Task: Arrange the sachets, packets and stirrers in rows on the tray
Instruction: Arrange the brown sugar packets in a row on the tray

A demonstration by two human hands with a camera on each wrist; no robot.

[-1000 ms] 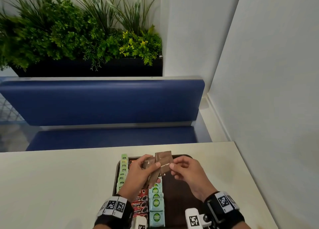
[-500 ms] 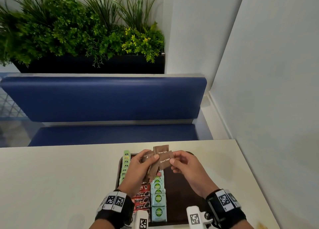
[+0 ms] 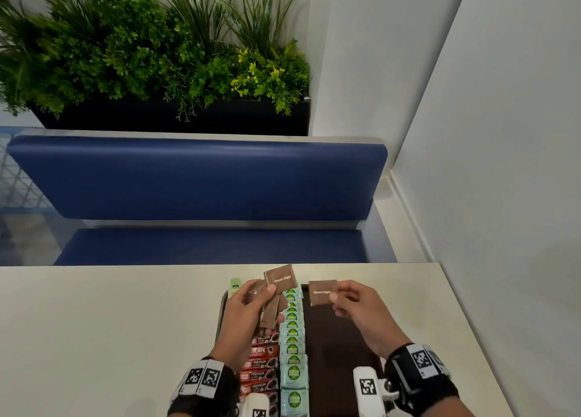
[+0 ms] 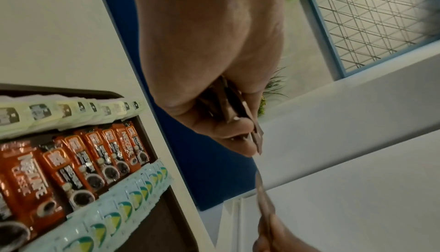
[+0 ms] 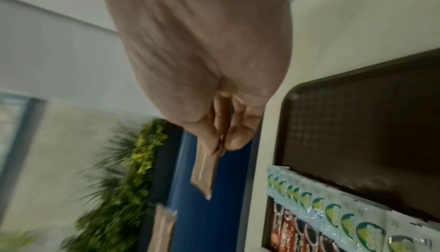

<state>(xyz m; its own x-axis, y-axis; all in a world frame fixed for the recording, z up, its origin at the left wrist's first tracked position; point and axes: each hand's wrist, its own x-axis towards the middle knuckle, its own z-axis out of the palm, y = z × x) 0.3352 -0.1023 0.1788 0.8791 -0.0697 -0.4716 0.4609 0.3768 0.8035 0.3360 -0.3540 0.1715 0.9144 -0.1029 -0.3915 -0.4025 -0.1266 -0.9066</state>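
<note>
A dark brown tray (image 3: 333, 347) lies on the table in front of me. On it run three rows: pale green sachets (image 4: 62, 112), red coffee packets (image 3: 261, 363) and light blue coco sachets (image 3: 294, 372). My left hand (image 3: 251, 309) grips a fan of several brown sugar sachets (image 3: 279, 280) above the tray's far left. My right hand (image 3: 352, 300) pinches a single brown sugar sachet (image 3: 322, 292) above the bare right part of the tray, apart from the fan. The same single brown sachet (image 5: 205, 171) hangs from my right fingertips in the right wrist view.
The tray sits on a cream table (image 3: 110, 338) whose right edge runs close to a white wall (image 3: 503, 196). Beyond the table's far edge stands a blue bench (image 3: 195, 178) with a planter of green plants (image 3: 151, 55) behind it.
My right hand has pulled one brown sachet off the fan and moved it to the right, over the tray's bare part. My left hand keeps the other sachets.
</note>
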